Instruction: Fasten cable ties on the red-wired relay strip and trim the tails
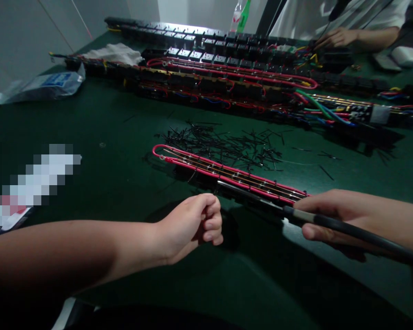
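Observation:
A long strip with red wires [227, 172] lies slanted on the green table in front of me. My right hand [333, 215] is closed round a black-handled tool [347, 228], maybe a soldering iron, whose thin tip [227, 184] reaches over the strip's near edge. My left hand [196, 224] hovers just left of the strip's near side, fingers curled into a loose fist; whether it pinches anything I cannot make out.
Several black cable-tie offcuts [227, 142] are scattered behind the strip. Several long wired socket strips [227, 78] lie across the back. A plastic bag [44, 87] lies at the far left. Another person's hand [333, 36] works at the far right.

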Demonstrator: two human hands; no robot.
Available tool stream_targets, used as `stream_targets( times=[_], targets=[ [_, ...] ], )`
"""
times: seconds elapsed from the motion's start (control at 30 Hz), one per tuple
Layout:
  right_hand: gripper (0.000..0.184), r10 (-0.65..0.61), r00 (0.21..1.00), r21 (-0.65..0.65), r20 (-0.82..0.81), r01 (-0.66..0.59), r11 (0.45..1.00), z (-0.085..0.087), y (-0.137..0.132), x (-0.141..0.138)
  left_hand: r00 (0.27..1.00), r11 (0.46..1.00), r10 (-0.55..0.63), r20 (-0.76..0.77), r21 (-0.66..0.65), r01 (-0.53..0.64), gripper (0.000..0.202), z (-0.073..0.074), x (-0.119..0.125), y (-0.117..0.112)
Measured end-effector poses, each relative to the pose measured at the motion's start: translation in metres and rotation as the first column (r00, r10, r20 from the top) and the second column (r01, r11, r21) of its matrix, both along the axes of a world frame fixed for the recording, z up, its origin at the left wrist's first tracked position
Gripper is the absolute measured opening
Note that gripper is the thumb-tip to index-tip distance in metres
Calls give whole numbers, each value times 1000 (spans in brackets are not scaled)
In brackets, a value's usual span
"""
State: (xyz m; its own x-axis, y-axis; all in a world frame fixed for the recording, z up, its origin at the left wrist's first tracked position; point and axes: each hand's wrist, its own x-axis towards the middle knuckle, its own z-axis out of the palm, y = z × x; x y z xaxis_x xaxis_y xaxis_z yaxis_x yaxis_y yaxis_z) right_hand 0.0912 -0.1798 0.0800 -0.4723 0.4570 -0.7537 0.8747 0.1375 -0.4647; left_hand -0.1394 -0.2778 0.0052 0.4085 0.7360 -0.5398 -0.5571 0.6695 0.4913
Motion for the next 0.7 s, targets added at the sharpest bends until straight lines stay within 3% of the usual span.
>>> stream_targets(
  times=[0.1, 0.27, 0.7],
  targets=[
    [53, -84, 996, -189, -24, 78, 979, -3, -1, -2, 1000, 1000, 8, 10, -5, -8, 31, 0, 0, 0],
    [45, -138, 990, -207, -17, 132, 969, -7, 1, 2, 1000, 1000, 16, 14, -2, -16, 30, -1, 1, 0],
    [44, -123, 992, -152, -22, 118, 981, -7, -3, 2, 999, 999, 33, 21, -13, -33, 32, 1, 1, 0]
  ],
)
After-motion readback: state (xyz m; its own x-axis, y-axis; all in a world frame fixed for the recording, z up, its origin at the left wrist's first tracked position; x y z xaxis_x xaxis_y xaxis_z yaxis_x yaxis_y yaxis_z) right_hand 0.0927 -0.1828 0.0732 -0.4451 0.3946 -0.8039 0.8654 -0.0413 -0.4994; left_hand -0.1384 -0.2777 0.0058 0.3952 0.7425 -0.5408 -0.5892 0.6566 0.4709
